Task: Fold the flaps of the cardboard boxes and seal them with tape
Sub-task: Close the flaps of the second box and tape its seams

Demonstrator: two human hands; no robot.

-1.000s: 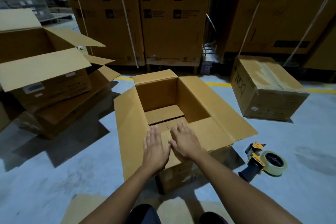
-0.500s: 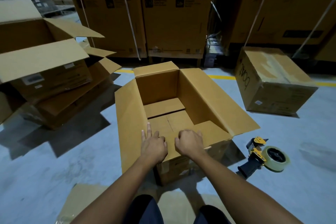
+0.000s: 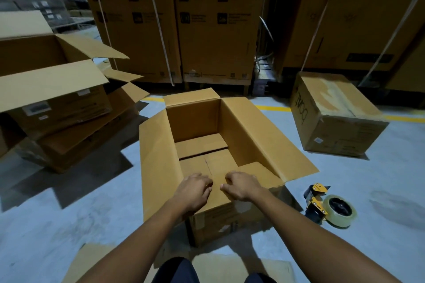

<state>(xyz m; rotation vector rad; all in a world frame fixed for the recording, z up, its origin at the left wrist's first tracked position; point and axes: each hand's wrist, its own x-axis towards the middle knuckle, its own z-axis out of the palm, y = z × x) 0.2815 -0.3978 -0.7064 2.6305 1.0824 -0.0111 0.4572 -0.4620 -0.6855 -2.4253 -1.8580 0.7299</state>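
Note:
An open cardboard box (image 3: 248,138) stands on the floor in front of me. Its left, right and far flaps stand up or splay outward. The near flap (image 3: 217,195) lies folded in over the opening. My left hand (image 3: 194,190) and my right hand (image 3: 241,185) sit side by side on this flap, fingers curled over its far edge and gripping it. A yellow-and-black tape dispenser (image 3: 322,204) with a roll of clear tape lies on the floor to the right of the box, apart from both hands.
A taped box (image 3: 333,119) sits on the floor at the right. Several open boxes (image 3: 57,103) are piled at the left. Tall strapped cartons (image 3: 174,30) line the back behind a yellow floor line. Flat cardboard (image 3: 92,264) lies by my knees.
Both hands lay flat on the near flap a second ago. They have since slid back toward me and curled their fingers over the flap's edge.

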